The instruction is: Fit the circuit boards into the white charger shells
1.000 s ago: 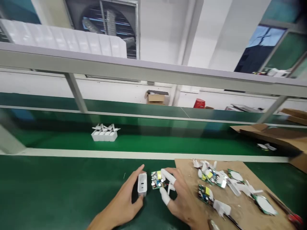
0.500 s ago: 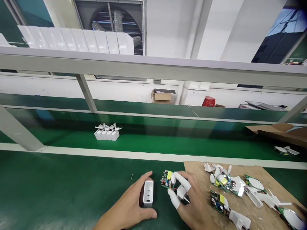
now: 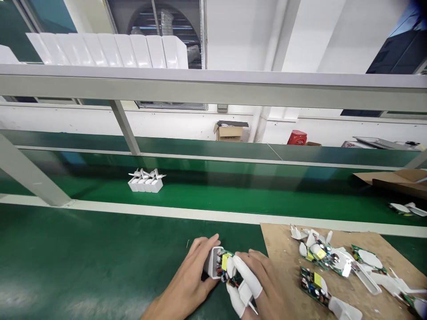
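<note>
My left hand (image 3: 195, 273) is wrapped round a white charger housing (image 3: 211, 266), its open end turned to the right. My right hand (image 3: 255, 280), with white finger cots on the thumb and a finger, grips a circuit board (image 3: 227, 263) that carries a yellow transformer and small parts. A white plug piece (image 3: 246, 293) hangs from the board under the right palm. The board's left end sits at the mouth of the housing, at least partly inside. How deep it goes is hidden by the housing wall.
On brown cardboard (image 3: 276, 266) at the right lie several circuit boards (image 3: 313, 284) with white plug parts. A row of white housings with plug pieces (image 3: 145, 183) stands on the green belt behind a pale rail (image 3: 187, 214). Overhead, a shelf beam (image 3: 213, 86) bears white boxes (image 3: 110, 50).
My right hand has brought the circuit board left to the housing's mouth. My left hand has tilted the housing so that its opening faces the board.
</note>
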`<state>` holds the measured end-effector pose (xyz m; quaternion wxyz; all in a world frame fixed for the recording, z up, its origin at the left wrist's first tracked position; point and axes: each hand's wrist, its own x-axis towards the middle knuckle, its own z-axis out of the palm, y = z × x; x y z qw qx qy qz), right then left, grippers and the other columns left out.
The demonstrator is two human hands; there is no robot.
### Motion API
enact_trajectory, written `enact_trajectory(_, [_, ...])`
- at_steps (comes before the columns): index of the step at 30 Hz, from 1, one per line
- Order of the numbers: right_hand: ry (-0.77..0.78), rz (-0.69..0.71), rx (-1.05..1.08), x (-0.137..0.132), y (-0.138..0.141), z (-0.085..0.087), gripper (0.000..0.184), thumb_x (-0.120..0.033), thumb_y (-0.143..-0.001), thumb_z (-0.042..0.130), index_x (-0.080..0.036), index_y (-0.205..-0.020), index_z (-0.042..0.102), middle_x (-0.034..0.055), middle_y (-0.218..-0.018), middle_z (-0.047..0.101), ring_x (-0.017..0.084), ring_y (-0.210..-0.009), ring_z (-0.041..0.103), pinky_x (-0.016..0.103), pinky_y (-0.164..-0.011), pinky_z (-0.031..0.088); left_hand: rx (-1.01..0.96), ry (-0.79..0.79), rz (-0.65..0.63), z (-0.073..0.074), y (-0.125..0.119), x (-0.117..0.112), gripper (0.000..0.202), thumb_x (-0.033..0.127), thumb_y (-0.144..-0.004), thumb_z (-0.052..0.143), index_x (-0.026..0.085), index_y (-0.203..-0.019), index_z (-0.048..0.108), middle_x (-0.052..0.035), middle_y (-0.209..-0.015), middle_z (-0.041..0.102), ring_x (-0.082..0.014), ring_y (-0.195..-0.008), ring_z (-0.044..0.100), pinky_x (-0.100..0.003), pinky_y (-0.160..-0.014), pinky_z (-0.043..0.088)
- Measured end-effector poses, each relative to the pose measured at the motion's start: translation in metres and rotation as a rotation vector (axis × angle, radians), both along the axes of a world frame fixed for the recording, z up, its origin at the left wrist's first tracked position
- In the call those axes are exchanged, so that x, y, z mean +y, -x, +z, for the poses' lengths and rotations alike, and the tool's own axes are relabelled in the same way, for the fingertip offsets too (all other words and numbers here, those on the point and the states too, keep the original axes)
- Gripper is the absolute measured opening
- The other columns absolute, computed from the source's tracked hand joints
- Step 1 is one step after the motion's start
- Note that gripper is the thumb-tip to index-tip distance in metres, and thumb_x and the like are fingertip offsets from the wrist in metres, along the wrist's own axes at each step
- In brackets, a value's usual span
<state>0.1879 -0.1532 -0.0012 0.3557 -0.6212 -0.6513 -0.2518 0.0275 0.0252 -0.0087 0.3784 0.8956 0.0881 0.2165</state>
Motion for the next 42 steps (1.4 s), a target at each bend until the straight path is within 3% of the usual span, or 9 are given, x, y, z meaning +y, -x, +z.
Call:
enact_trajectory(4, [-0.042,-0.006,-0.030,0.003,0.003,0.003,0.055,-0.007,-0.084,0.046,-0.007,-0.138,0.057,0.0136,-0.121,0.071,0.031,-0.118,0.061,0.044,-0.102,0.053,0.017,-0.015,-0.016,-0.002,0.000,0.000,0.083,0.003,-0.093,0.058,0.037,-0.161,0.025,-0.0087,-0.142,0.058,-0.0283,-0.134,0.046,-0.046,-0.110,0.052])
enact_trajectory(12, [-0.007,0.019,-0.012,0.007,0.002,-0.013,0.062,-0.006,-0.081,0.047,-0.003,-0.143,0.052,0.0167,-0.126,0.067,0.034,-0.119,0.059,0.054,-0.102,0.053,0.012,-0.033,-0.037,0.001,-0.001,-0.001,0.080,0.002,-0.094,0.057,0.037,-0.159,0.026,-0.0088,-0.139,0.058,-0.0278,-0.131,0.047,-0.045,-0.108,0.054])
enact_trajectory(20, [0.052,-0.031,-0.073,0.003,0.005,0.009,0.059,-0.006,-0.081,0.051,-0.002,-0.140,0.054,0.0174,-0.121,0.068,0.035,-0.116,0.060,0.052,-0.098,0.057,0.042,-0.024,-0.017,0.006,-0.002,-0.005,0.072,0.001,-0.093,0.058,0.033,-0.154,0.035,-0.0096,-0.132,0.057,-0.0278,-0.128,0.049,-0.043,-0.106,0.053])
enact_trajectory(23, [0.058,-0.042,-0.065,0.002,0.006,0.011,0.066,-0.005,-0.081,0.052,-0.004,-0.147,0.049,0.0177,-0.122,0.068,0.036,-0.116,0.061,0.053,-0.096,0.059,0.033,-0.032,-0.025,0.007,-0.002,-0.005,0.069,0.002,-0.092,0.060,0.032,-0.151,0.038,-0.0086,-0.132,0.060,-0.0277,-0.127,0.049,-0.043,-0.107,0.052])
enact_trajectory(28, [0.118,-0.023,0.013,-0.002,0.004,-0.001,0.077,-0.004,-0.084,0.053,-0.006,-0.159,0.034,0.0180,-0.128,0.066,0.036,-0.121,0.059,0.059,-0.102,0.057,0.014,-0.026,-0.032,0.006,-0.004,-0.006,0.063,0.005,-0.093,0.062,0.031,-0.146,0.042,-0.0074,-0.134,0.062,-0.0270,-0.126,0.049,-0.043,-0.107,0.051])
enact_trajectory(36, [0.125,-0.043,-0.028,0.000,0.006,0.009,0.060,-0.005,-0.088,0.053,-0.005,-0.148,0.046,0.0196,-0.121,0.068,0.037,-0.117,0.061,0.057,-0.097,0.060,0.058,-0.048,0.001,0.011,-0.004,-0.010,0.059,0.006,-0.092,0.062,0.031,-0.143,0.045,-0.0075,-0.133,0.063,-0.0278,-0.124,0.050,-0.044,-0.105,0.050])
enact_trajectory(39, [0.125,0.003,-0.012,-0.001,0.006,0.015,0.053,-0.016,-0.093,0.058,-0.007,-0.145,0.049,0.0180,-0.119,0.070,0.035,-0.112,0.065,0.055,-0.098,0.060,0.097,-0.073,0.027,0.014,-0.002,-0.013,0.061,0.008,-0.090,0.064,0.031,-0.144,0.049,-0.0082,-0.131,0.065,-0.0295,-0.119,0.054,-0.050,-0.105,0.051])
enact_trajectory(42, [0.158,0.066,0.107,-0.006,0.002,0.018,0.059,-0.038,-0.097,0.064,-0.009,-0.146,0.048,0.0188,-0.122,0.068,0.035,-0.117,0.065,0.052,-0.100,0.060,0.131,0.098,-0.057,0.013,0.000,-0.013,0.067,0.013,-0.094,0.061,0.031,-0.155,0.042,-0.0112,-0.141,0.062,-0.0289,-0.125,0.059,-0.050,-0.109,0.053])
